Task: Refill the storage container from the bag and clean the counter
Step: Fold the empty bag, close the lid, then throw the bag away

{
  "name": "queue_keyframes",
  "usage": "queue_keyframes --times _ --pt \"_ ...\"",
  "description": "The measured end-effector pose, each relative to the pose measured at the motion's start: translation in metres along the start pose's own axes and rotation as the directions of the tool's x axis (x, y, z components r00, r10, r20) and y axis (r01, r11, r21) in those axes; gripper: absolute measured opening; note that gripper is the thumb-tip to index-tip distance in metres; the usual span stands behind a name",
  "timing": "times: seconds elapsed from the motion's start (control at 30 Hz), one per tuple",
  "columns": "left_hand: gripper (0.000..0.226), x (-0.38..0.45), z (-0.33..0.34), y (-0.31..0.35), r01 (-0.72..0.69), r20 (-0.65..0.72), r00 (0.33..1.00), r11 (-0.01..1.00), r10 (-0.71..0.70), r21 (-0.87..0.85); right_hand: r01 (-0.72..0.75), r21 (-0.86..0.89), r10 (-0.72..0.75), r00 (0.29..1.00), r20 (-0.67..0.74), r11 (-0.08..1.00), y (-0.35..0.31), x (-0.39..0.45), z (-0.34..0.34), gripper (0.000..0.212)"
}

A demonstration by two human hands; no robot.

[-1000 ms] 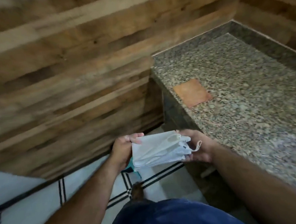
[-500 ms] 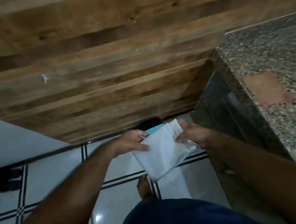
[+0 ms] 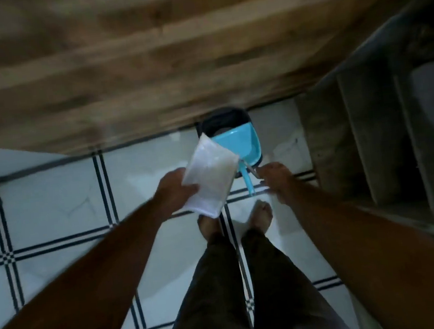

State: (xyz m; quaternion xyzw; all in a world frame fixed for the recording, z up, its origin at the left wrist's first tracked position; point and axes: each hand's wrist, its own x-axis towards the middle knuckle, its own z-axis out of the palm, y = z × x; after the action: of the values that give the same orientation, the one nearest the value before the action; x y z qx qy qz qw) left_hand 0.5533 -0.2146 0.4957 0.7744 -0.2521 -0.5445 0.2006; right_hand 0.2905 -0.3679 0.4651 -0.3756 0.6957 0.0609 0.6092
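Note:
Seen from the head camera, I look straight down at the floor. My left hand (image 3: pixel 174 191) grips a flattened, folded white bag (image 3: pixel 211 181) by its lower left edge, holding it above the tiles. My right hand (image 3: pixel 276 182) is off the bag, with its fingertips at the base of the handle of a light-blue dustpan (image 3: pixel 237 143). Blur hides whether those fingers close on anything. The dustpan lies across a dark bin (image 3: pixel 221 117) that stands against the wall. No storage container is in view.
A wooden plank wall (image 3: pixel 146 64) fills the top. The dark side of the counter (image 3: pixel 367 127) rises on the right. My bare feet (image 3: pixel 208 224) stand on white tiles with black lines (image 3: pixel 54 203), just short of the bin.
My view has swung down from the counter top to the floor. My right hand let go of the bag and moved right to the dustpan handle; the left hand keeps the bag.

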Motion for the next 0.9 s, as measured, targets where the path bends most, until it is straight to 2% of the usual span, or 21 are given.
queue_keyframes --times 0.07,0.13,0.23,0.3,0.37,0.47,0.53,0.6,0.67,0.73,0.8,0.9 --pt "0.052 0.033 0.011 -0.023 0.043 -0.058 0.997 0.999 -0.043 -0.007 -0.017 -0.072 0.018 1.000 0.019 0.997 0.021 0.043 0.012 0.018" --pt "0.054 0.062 0.027 -0.040 0.082 -0.119 0.989 0.995 -0.089 -0.055 -0.079 -0.064 0.078 0.997 -0.022 0.995 0.047 0.088 0.027 0.015" --pt "0.049 0.103 0.054 -0.063 0.123 -0.179 0.974 0.989 -0.135 -0.078 -0.145 -0.078 0.143 0.989 -0.034 0.986 0.086 0.154 0.045 0.072" --pt "0.043 0.129 0.064 -0.078 0.127 -0.211 0.969 0.991 -0.132 -0.036 -0.147 -0.097 0.148 0.989 -0.001 0.984 0.096 0.184 0.058 0.086" --pt "0.043 0.146 0.067 -0.089 0.119 -0.241 0.963 0.993 -0.118 -0.009 -0.126 -0.091 0.131 0.990 0.055 0.988 0.105 0.207 0.067 0.076" --pt "0.046 0.157 0.066 -0.093 0.125 -0.285 0.949 0.990 -0.138 -0.065 -0.049 -0.099 0.062 0.990 0.127 0.994 0.111 0.222 0.075 0.032" --pt "0.044 0.160 0.065 -0.081 0.109 -0.337 0.931 0.988 -0.139 -0.105 -0.034 -0.037 0.038 0.992 0.117 0.999 0.109 0.216 0.069 0.020" --pt "0.043 0.159 0.065 -0.061 0.090 -0.375 0.919 0.991 -0.123 -0.104 0.011 -0.042 -0.008 0.999 0.054 0.999 0.105 0.208 0.052 0.019" --pt "0.043 0.160 0.068 -0.042 0.069 -0.376 0.922 0.995 -0.090 -0.068 0.039 -0.133 -0.046 0.998 -0.049 0.990 0.108 0.199 0.031 0.021" --pt "0.043 0.164 0.074 -0.023 0.044 -0.356 0.934 0.999 -0.035 0.017 0.041 -0.096 -0.056 0.985 -0.161 0.995 0.116 0.190 0.007 0.022" --pt "0.043 0.174 0.087 -0.004 0.017 -0.302 0.952 0.979 0.045 0.202 0.035 -0.024 -0.041 0.957 -0.288 0.999 0.126 0.187 -0.014 0.022" --pt "0.039 0.202 0.117 0.013 -0.005 -0.201 0.971 0.859 0.126 0.512 0.021 0.079 0.011 0.923 -0.386 0.997 0.140 0.191 -0.038 0.032"
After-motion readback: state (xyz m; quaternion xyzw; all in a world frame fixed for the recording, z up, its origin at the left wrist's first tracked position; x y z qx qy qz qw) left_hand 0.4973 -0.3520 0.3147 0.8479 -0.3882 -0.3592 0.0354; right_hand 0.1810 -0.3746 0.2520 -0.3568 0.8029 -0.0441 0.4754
